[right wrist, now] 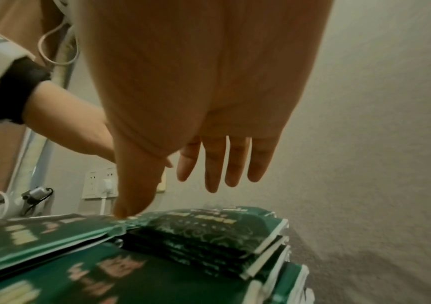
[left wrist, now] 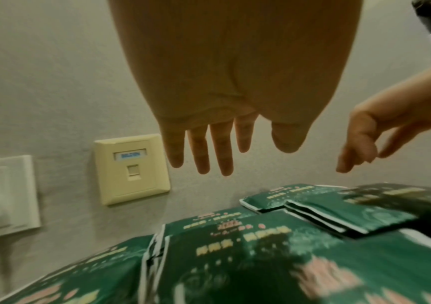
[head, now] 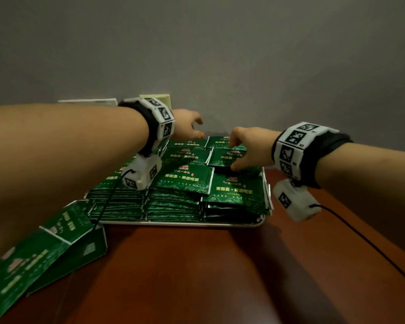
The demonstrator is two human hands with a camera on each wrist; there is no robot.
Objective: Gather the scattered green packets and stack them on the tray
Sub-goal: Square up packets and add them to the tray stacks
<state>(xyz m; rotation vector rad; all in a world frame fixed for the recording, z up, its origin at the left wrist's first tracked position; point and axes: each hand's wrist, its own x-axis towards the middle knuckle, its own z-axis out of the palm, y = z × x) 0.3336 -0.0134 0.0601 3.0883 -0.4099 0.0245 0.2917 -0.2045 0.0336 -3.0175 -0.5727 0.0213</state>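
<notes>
A white tray (head: 180, 223) on the wooden table carries several stacks of green packets (head: 187, 181), packed side by side. My left hand (head: 188, 127) hovers over the far left stacks with its fingers (left wrist: 209, 152) straight and spread, holding nothing. My right hand (head: 246, 148) reaches over the far right stack. Its thumb tip (right wrist: 126, 211) touches the top packet (head: 225, 157), which lies slightly askew, and its other fingers (right wrist: 214, 168) are straight above the stack (right wrist: 209, 232). In the left wrist view the packets (left wrist: 261, 246) fill the bottom and the right hand (left wrist: 365, 144) comes in from the right.
An open green carton (head: 45, 249) lies tilted at the tray's near left corner. The reddish-brown table (head: 197, 277) extends toward me. A grey wall stands right behind the tray, with a beige socket plate (left wrist: 131, 168) and a white outlet (left wrist: 6, 197). A black cable (head: 372, 249) trails at right.
</notes>
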